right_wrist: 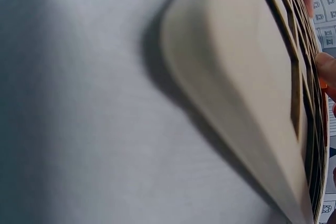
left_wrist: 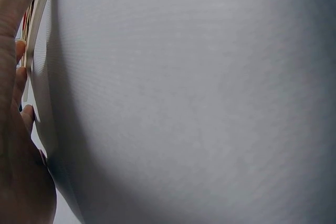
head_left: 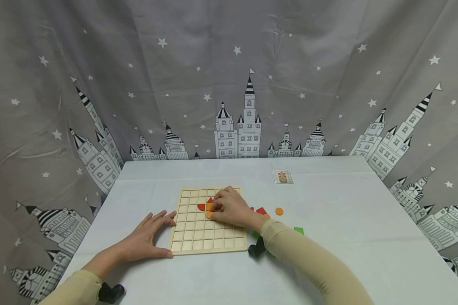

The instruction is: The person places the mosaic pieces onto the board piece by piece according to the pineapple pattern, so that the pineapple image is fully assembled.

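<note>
A square wooden grid board (head_left: 192,235) lies on the white table. Along its left edge rests my left hand (head_left: 146,239), fingers spread, with the thumb at the near left corner. My right hand (head_left: 230,207) is over the board's upper middle, its thumb and bent fingers pinching an orange round piece (head_left: 208,215). Just above that piece are an orange square (head_left: 208,206), a red quarter-round piece (head_left: 201,207) and a red triangle (head_left: 210,200) in the grid. The right hand hides the cells beneath it. In the right wrist view, the thumb (right_wrist: 326,69) shows beside something orange.
Right of the board lie loose pieces: an orange circle (head_left: 279,211), a red piece (head_left: 261,210) and a green square (head_left: 299,230), others partly behind the right arm. A small pattern card (head_left: 282,176) lies farther back. A grey castle-print curtain (head_left: 198,84) hangs behind the table.
</note>
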Action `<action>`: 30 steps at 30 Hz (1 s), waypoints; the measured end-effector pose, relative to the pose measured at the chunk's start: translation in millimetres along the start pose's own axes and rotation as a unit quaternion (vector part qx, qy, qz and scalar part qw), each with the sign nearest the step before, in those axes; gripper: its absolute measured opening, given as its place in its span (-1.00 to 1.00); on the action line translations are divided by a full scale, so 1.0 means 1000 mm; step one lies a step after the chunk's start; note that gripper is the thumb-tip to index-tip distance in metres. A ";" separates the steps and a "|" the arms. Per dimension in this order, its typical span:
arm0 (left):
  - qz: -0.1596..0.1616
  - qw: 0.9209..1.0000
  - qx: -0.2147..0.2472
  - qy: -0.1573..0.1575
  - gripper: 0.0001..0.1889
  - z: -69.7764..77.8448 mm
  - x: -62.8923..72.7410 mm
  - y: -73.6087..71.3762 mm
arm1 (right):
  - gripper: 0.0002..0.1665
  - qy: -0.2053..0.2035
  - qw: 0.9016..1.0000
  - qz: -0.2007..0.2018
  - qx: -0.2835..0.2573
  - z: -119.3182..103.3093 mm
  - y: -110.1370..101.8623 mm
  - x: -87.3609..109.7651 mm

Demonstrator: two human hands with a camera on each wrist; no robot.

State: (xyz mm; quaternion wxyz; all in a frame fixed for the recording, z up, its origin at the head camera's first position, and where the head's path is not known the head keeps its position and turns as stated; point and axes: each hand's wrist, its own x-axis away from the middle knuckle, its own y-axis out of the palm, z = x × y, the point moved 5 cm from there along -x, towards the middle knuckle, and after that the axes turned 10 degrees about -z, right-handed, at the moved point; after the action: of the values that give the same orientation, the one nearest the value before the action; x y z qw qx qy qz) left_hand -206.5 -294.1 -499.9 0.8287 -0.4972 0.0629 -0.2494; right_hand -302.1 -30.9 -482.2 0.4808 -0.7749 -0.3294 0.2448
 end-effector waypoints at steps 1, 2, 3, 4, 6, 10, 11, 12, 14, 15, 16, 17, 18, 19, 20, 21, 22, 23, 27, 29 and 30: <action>0.000 1.000 0.000 0.001 -0.11 0.000 0.000 0.000 | -0.82 0.001 1.000 0.001 0.000 0.000 0.000 0.000; 0.000 1.000 0.000 0.002 -0.11 0.000 0.000 0.000 | -0.82 0.000 1.000 0.001 -0.001 0.001 0.001 0.000; 0.001 1.000 0.001 0.004 -0.11 0.000 0.000 0.000 | -0.82 0.000 1.000 0.003 -0.002 0.001 0.001 0.000; 0.001 1.000 0.000 0.005 -0.12 0.000 0.000 0.000 | -0.82 -0.001 1.000 0.004 -0.003 0.001 0.001 0.000; 0.002 1.000 0.001 0.008 -0.12 0.000 0.000 0.000 | -0.82 -0.003 1.000 0.007 -0.003 0.000 0.001 0.000; 0.004 1.000 0.003 0.011 -0.13 -0.001 0.000 0.001 | -0.80 -0.006 1.000 0.007 0.000 0.000 0.000 0.001; 0.003 1.000 0.004 0.010 -0.13 -0.001 0.000 0.001 | -0.79 -0.005 1.000 0.006 0.002 0.000 -0.001 0.001; 0.002 1.000 0.005 0.008 -0.13 -0.001 0.000 0.001 | -0.79 -0.005 1.000 0.003 0.003 0.000 -0.002 0.002; 0.000 1.000 0.007 0.004 -0.12 -0.001 -0.001 0.002 | -0.76 -0.002 1.000 -0.002 0.006 0.001 -0.007 0.004; -0.001 1.000 0.007 0.003 -0.12 0.000 -0.001 0.002 | -0.75 -0.001 1.000 -0.003 0.008 0.003 -0.010 0.005; -0.001 1.000 0.007 0.003 -0.12 0.000 -0.001 0.002 | -0.74 0.002 1.000 -0.004 0.007 0.005 -0.014 0.006; -0.002 1.000 0.007 0.003 -0.12 0.000 -0.001 0.002 | -0.74 0.005 1.000 -0.005 0.004 0.008 -0.018 0.008; 0.000 1.000 0.007 0.004 -0.12 0.001 -0.001 0.001 | -0.73 0.008 1.000 -0.006 0.000 0.011 -0.023 0.011; 0.001 1.000 0.006 0.006 -0.12 0.001 -0.001 0.001 | -0.72 0.014 1.000 -0.005 -0.005 0.016 -0.028 0.013; 0.002 1.000 0.005 0.009 -0.12 0.001 0.000 0.000 | -0.72 0.020 1.000 -0.003 -0.012 0.020 -0.033 0.016; 0.004 1.000 0.002 0.011 -0.12 0.001 0.000 -0.001 | -0.71 0.028 0.999 -0.001 -0.021 0.025 -0.039 0.020; 0.005 1.000 0.001 0.013 -0.12 0.002 0.000 -0.001 | -0.70 0.038 0.999 -0.001 -0.030 0.031 -0.043 0.024; 0.006 1.000 -0.001 0.015 -0.12 0.002 0.000 -0.001 | -0.69 0.046 0.998 0.000 -0.036 0.036 -0.048 0.029; 0.006 1.000 -0.003 0.021 -0.13 0.002 0.000 -0.002 | -0.65 0.080 0.996 -0.005 -0.046 0.058 -0.060 0.049; 0.005 1.000 -0.001 0.022 -0.14 0.003 0.001 -0.002 | -0.67 0.090 0.995 -0.011 -0.037 0.068 -0.064 0.059; 0.005 1.000 0.000 0.023 -0.14 0.004 0.001 -0.002 | -0.68 0.091 0.995 -0.015 -0.030 0.073 -0.065 0.064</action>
State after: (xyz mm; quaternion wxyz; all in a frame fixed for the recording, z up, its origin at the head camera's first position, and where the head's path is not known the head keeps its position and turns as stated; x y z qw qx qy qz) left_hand -205.2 -292.5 -495.9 0.8284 -0.4907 0.0845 -0.2565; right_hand -328.4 79.9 -458.1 0.4891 -0.8030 -0.3026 0.1561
